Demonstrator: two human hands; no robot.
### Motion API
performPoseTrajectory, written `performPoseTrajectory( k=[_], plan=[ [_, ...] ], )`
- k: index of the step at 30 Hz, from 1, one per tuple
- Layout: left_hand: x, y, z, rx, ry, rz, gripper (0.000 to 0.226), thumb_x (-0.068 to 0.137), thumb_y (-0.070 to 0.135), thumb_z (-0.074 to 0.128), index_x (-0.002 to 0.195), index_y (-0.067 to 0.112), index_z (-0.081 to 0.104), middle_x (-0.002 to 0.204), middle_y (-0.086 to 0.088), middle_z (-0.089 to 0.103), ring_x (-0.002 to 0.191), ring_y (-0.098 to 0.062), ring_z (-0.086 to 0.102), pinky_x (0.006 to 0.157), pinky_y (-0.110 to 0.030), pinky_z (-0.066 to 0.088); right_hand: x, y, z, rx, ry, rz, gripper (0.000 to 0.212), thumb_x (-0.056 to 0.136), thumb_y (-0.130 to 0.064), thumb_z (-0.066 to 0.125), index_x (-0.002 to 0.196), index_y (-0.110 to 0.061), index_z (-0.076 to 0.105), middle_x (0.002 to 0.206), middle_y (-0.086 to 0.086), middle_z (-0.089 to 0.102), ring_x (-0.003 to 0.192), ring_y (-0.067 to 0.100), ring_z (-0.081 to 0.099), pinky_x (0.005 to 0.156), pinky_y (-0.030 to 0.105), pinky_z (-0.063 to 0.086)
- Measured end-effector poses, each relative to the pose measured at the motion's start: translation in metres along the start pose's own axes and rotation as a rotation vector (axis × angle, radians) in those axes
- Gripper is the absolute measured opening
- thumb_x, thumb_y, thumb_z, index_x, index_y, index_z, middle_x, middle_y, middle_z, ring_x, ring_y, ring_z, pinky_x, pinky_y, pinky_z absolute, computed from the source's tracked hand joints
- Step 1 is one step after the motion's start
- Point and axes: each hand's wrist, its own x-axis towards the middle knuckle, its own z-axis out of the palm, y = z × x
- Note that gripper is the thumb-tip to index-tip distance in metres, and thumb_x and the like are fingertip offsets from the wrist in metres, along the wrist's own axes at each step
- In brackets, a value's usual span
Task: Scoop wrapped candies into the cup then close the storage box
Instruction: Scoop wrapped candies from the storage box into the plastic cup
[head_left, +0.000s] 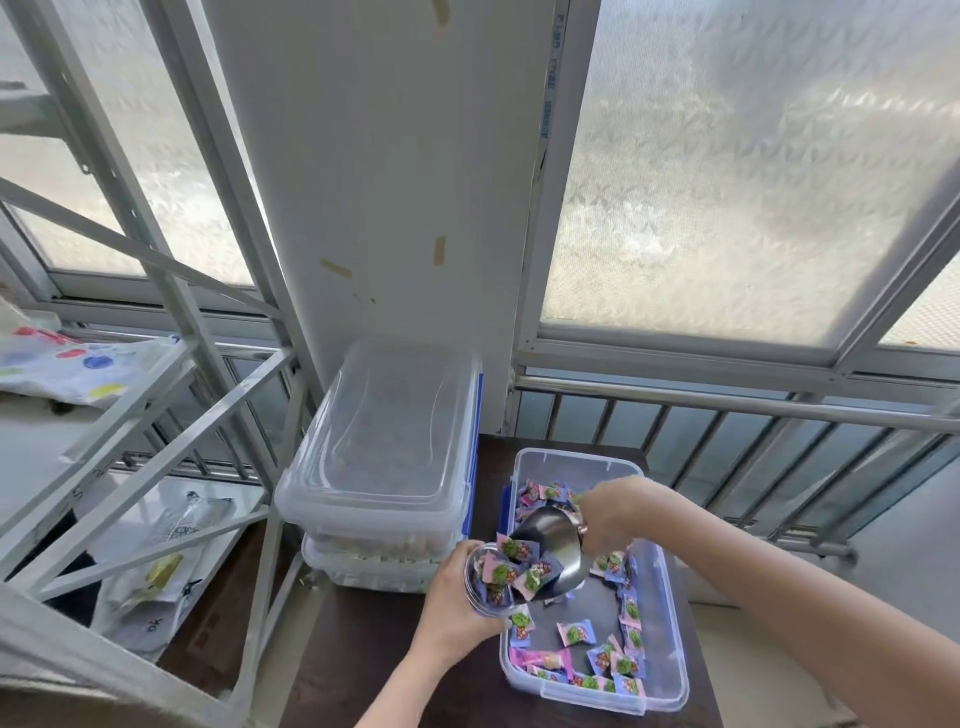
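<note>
Frosted windows behind, dark bench (363, 649) below. Risking a spill: candies (511, 569) heaped above the cup (480, 582) rim, likely sliding off beside the box (670, 623) if tipping faster. Left hand (457, 608) gripping the cup just at the box edge; right hand (610, 512) closed on the scoop (553, 543), pouring into it. No loose lid in view.

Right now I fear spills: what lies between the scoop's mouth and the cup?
In the head view, wrapped candies bridge the metal scoop and the clear cup; no bare gap shows.
</note>
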Motion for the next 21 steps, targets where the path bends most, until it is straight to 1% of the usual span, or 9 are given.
performPoseTrajectory(
  k=[2,3,5,7,9,11,14,17,21],
  plan=[
    [0.001,-0.001,0.000,-0.007,-0.001,0.004,0.067,0.049,0.020,0.093,0.105,0.032,0.059,0.102,0.009,0.072,0.096,-0.005,0.070,0.084,-0.035,0.060,-0.004,0.005,-0.002,-0.011,0.010,0.019,0.021,0.082,-0.033,0.050,0.072,-0.014,0.053,0.068,-0.003,0.050,0.078,0.023,0.050,0.069,0.030,0.042],
    [0.002,-0.002,0.000,-0.008,-0.003,0.006,0.068,0.049,0.021,0.094,0.106,0.033,0.059,0.103,0.009,0.072,0.097,-0.005,0.070,0.085,-0.035,0.061,-0.006,0.008,-0.003,-0.014,0.018,0.029,0.020,0.081,-0.033,0.050,0.075,-0.014,0.056,0.071,-0.002,0.053,0.078,0.023,0.051,0.069,0.030,0.042],
    [0.002,-0.002,-0.001,-0.017,-0.005,0.008,0.068,0.050,0.021,0.094,0.106,0.034,0.059,0.103,0.010,0.071,0.097,-0.005,0.070,0.085,-0.033,0.060,-0.010,0.012,-0.004,-0.009,0.043,0.042,0.028,0.080,-0.033,0.050,0.096,-0.013,0.063,0.083,-0.001,0.057,0.080,0.022,0.053,0.068,0.029,0.042],
    [0.002,-0.001,-0.001,-0.024,-0.012,0.007,0.068,0.050,0.021,0.095,0.106,0.034,0.058,0.103,0.010,0.071,0.097,-0.004,0.070,0.084,-0.030,0.060,-0.012,0.015,-0.003,0.006,0.056,0.041,0.034,0.080,-0.034,0.049,0.103,-0.013,0.063,0.087,-0.001,0.057,0.080,0.021,0.053,0.068,0.029,0.043],
    [0.002,0.000,-0.001,-0.030,-0.020,0.005,0.068,0.050,0.021,0.095,0.106,0.033,0.059,0.102,0.010,0.071,0.096,-0.003,0.070,0.083,-0.026,0.060,-0.013,0.015,-0.002,0.007,0.048,0.025,0.030,0.081,-0.034,0.049,0.096,-0.012,0.061,0.082,-0.001,0.056,0.080,0.022,0.052,0.068,0.030,0.042],
    [0.002,0.002,-0.002,-0.034,-0.027,0.005,0.068,0.050,0.020,0.094,0.107,0.032,0.059,0.102,0.011,0.071,0.096,-0.002,0.069,0.082,-0.025,0.060,-0.016,0.011,-0.003,0.003,0.028,0.004,0.023,0.083,-0.034,0.049,0.085,-0.012,0.056,0.069,-0.002,0.051,0.079,0.023,0.050,0.069,0.030,0.042],
    [0.002,0.003,-0.002,-0.037,-0.028,0.001,0.065,0.049,0.019,0.089,0.105,0.032,0.059,0.102,0.011,0.071,0.096,-0.003,0.069,0.084,-0.028,0.060,-0.017,-0.003,-0.007,-0.005,-0.007,0.001,0.027,0.085,-0.033,0.050,0.069,-0.011,0.050,0.064,-0.002,0.047,0.079,0.025,0.048,0.072,0.032,0.041],
    [0.002,0.002,-0.002,-0.049,-0.030,-0.013,0.066,0.048,0.020,0.091,0.104,0.032,0.057,0.101,0.008,0.071,0.094,-0.004,0.070,0.083,-0.028,0.060,-0.013,-0.017,-0.010,-0.021,0.007,-0.001,0.017,0.085,-0.027,0.048,0.077,-0.012,0.050,0.079,0.002,0.052,0.082,0.025,0.048,0.073,0.032,0.041],
    [0.000,0.001,-0.003,-0.084,-0.023,-0.031,0.065,0.051,0.012,0.091,0.104,0.029,0.058,0.101,0.005,0.073,0.094,-0.005,0.072,0.081,-0.027,0.061,-0.014,-0.018,-0.014,-0.045,0.022,-0.002,0.021,0.086,-0.025,0.047,0.069,-0.013,0.047,0.068,0.000,0.046,0.082,0.025,0.048,0.070,0.031,0.039]
  ],
)
